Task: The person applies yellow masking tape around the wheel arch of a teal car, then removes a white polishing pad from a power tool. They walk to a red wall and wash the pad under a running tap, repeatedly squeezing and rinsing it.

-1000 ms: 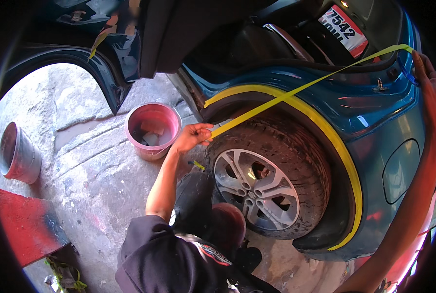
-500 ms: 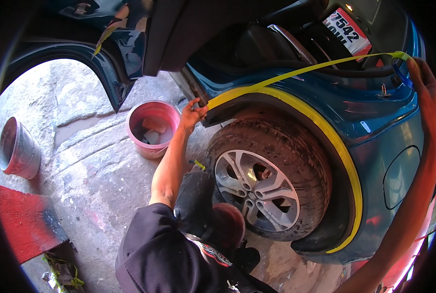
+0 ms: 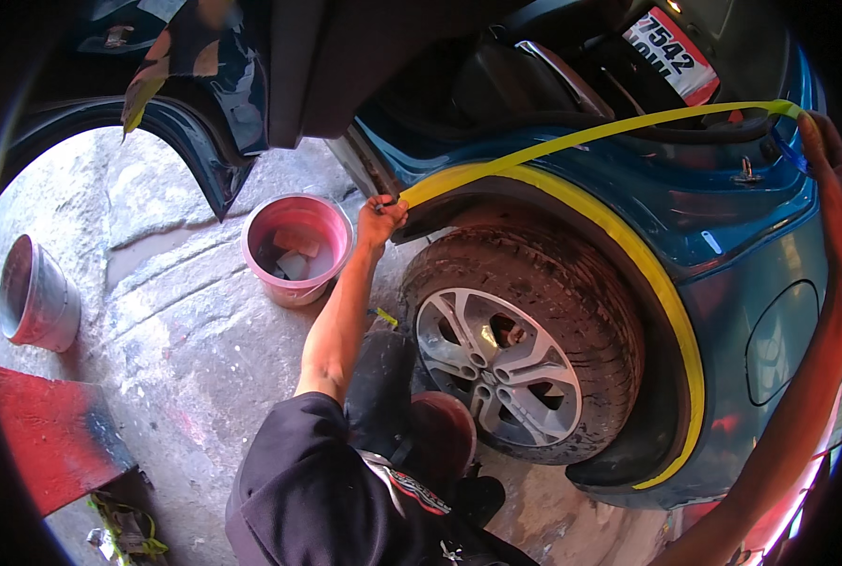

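My left hand point(image 3: 380, 222) is closed at the front lower end of the blue car's rear wheel arch, its fingertips pinching the end of a yellow masking tape strip point(image 3: 591, 135). From there the strip runs in a shallow bow over the bodywork to my right hand point(image 3: 828, 160), raised at the far right. That hand is closed round the tape roll point(image 3: 791, 149), whose blue core partly shows. A band of yellow tape point(image 3: 664, 283) follows the dark arch trim around the wheel point(image 3: 496, 368), down to its rear lower end.
A pink bucket point(image 3: 295, 288) with blocks inside stands left of my left forearm. Farther left are a grey bucket point(image 3: 49, 307) and a red board point(image 3: 53, 424). An open car door point(image 3: 242, 104) hangs above; a reddish round container point(image 3: 445, 429) is beside my leg.
My left hand has shifted slightly right and its fingers have closed more at the tape's end. My right hand has moved a little outward, and the free strip bows slightly differently.
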